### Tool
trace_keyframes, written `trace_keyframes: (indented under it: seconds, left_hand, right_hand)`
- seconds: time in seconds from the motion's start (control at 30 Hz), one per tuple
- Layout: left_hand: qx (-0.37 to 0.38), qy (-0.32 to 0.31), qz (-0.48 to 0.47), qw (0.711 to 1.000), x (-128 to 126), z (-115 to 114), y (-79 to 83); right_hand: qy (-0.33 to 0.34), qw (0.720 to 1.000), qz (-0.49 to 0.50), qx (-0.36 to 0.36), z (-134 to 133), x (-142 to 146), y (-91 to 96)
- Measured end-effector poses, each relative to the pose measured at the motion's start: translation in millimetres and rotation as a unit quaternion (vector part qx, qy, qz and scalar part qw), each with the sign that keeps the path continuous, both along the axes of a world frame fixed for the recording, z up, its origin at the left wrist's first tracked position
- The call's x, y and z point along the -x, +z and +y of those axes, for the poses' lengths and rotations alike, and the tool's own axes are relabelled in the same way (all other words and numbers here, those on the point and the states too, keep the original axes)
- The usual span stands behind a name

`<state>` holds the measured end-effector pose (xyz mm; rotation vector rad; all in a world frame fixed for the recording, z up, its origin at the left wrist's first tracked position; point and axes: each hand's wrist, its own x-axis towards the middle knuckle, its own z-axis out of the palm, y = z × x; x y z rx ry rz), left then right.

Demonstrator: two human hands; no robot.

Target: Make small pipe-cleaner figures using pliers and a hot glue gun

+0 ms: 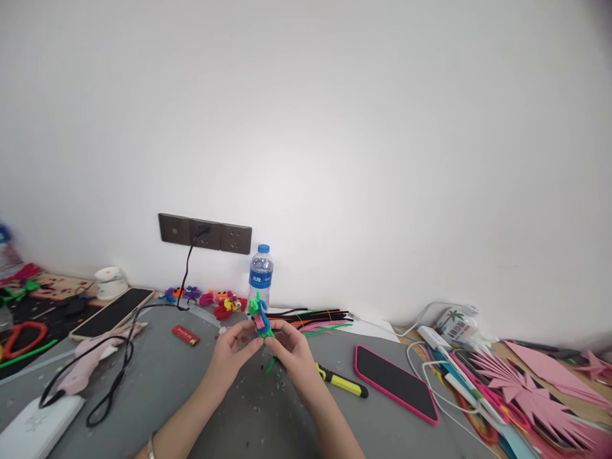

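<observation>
One small figure is held up above the grey mat, in front of the water bottle. Left hand and right hand both grasp it, thumbs meeting near its lower end, fingers curled to either side. Handling, as judged: very light, with a soft, fuzzy surface unlikely to slip; the material appears to be bendable wire stems, so the form should yield under pressure and spring back little. Thin projections are judged the fragile part; recommended hold is a light fingertip pinch low on the thicker body. Appearance: green at the top with upright tips, a pink patch at the middle, blue along the side, green again below. Finer detail is too small to determine.
</observation>
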<state>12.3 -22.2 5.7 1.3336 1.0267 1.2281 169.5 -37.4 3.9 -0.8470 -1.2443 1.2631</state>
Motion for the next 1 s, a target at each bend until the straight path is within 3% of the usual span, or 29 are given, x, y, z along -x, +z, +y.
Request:
trace_keyframes:
  seconds: [0.17,1.0]
  left_hand:
    - [0.001,-0.013,0.004,1.000,0.4,-1.1,-0.4]
    - [-0.022,0.003,0.032,0.999,0.6,-0.4,-0.8]
  right_hand:
    - [-0.012,1.000,-0.010,-0.007,3.1,0.3,-5.9]
    - [0.005,1.000,0.004,-0.006,-1.2,-1.7,3.9]
